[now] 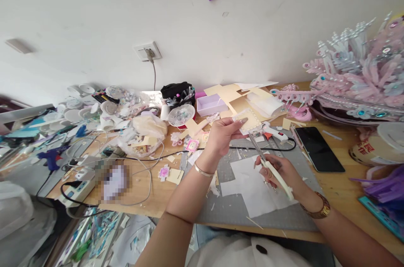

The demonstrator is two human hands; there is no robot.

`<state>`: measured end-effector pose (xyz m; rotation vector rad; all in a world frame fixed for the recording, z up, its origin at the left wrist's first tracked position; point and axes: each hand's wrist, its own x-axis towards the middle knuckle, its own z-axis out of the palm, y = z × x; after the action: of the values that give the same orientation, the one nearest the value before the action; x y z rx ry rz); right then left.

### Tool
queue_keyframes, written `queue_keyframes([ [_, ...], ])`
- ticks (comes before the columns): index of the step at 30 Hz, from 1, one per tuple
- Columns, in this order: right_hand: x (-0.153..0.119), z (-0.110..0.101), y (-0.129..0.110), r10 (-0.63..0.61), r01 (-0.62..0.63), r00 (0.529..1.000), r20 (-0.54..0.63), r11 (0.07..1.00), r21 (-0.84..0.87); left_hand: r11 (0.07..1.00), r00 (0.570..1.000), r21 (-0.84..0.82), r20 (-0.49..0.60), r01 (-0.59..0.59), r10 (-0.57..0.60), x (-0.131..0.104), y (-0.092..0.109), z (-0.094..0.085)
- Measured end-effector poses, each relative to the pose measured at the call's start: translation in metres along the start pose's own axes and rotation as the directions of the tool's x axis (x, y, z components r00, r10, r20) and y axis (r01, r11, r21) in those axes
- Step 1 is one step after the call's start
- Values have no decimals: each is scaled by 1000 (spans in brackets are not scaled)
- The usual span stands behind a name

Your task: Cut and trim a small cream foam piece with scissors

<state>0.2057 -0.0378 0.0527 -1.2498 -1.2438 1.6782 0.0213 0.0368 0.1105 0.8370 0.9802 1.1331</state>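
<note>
My left hand (224, 133) pinches a small cream card piece (250, 120) with a scalloped, pearl-like edge and white paper around it, held up over the grey cutting mat (217, 208). In my right hand (275, 171) is a pair of scissors (277, 174) with pale handles. The blades point up and left, meeting the lower edge of the card piece. Beneath my right hand lies a white paper sheet (252, 199) on the mat. A white glue gun (274, 132) rests just behind the blades.
A black phone (320, 149) lies right of the mat. Pink beaded decorations (362, 77) fill a bowl at the back right. A lilac box (211, 105) stands near the wall. Cables, a power strip (77, 191) and plastic bags (147, 130) crowd the left.
</note>
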Motion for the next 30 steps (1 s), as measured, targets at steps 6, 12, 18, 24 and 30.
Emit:
queue_keyframes([
  [6,0,-1,0,13,-13,1000,-3,1000,4,1000,1000,15,16,6,-7,1,0,-3],
  [12,-3,0,-5,4,-4,1000,-1,1000,-22,999,1000,40,-2,-13,13,1,-1,-6],
  [18,-1,1,-3,-1,1,1000,5,1000,-15,999,1000,54,5,2,-3,1,-1,-6],
  [24,-1,1,0,-8,8,1000,-1,1000,6,1000,1000,22,13,8,-9,-1,2,-2],
  [30,0,-3,4,-29,31,998,49,999,-38,1000,1000,-2,-9,-7,7,-1,5,-1],
])
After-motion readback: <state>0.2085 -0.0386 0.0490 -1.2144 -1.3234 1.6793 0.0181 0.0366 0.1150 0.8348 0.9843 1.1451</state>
